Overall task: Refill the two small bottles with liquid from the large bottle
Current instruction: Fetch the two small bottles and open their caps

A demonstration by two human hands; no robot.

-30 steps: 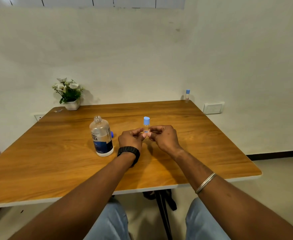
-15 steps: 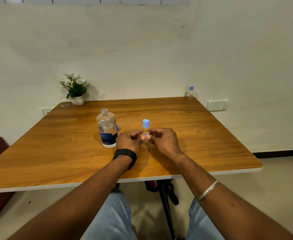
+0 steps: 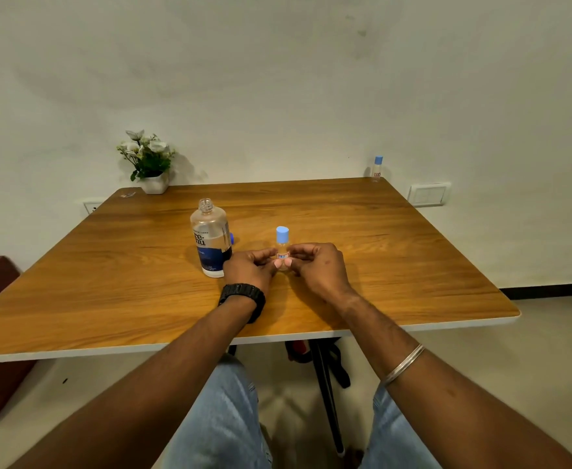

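while both hands meet at the middle of the wooden tabletop point(image 3: 413, 258), the small bottle point(image 3: 282, 249) stands upright between them, its long axis vertical and its light blue cap point(image 3: 282, 234) pointing straight up. the left hand point(image 3: 249, 267) pinches the bottle's lower body from the left with its fingertips, and the right hand point(image 3: 318, 267) pinches it from the right; the thumbs meet at the near side, just under the tiny label. the base seems to rest on the tabletop, though the fingers hide it.

this bottle looks like clear, stiff plastic, very light and narrow, so it will likely tip at a nudge. the sensible hold is one hand low around the body while the other takes the cap, which is still on and must come off before any pouring.

just left of the left hand stands the large bottle point(image 3: 211, 238), also upright, neck open and pointing up, with a dark blue label and clear liquid that fills only part of it. it should feel heavier and slosh when tilted; a grip around the labelled middle seems best. a bit of dark blue cap point(image 3: 231, 237) shows behind it.

the second small bottle point(image 3: 377, 168) stands capped and upright at the far right corner, well apart from the hands. a potted plant point(image 3: 148, 162) sits at the far left.
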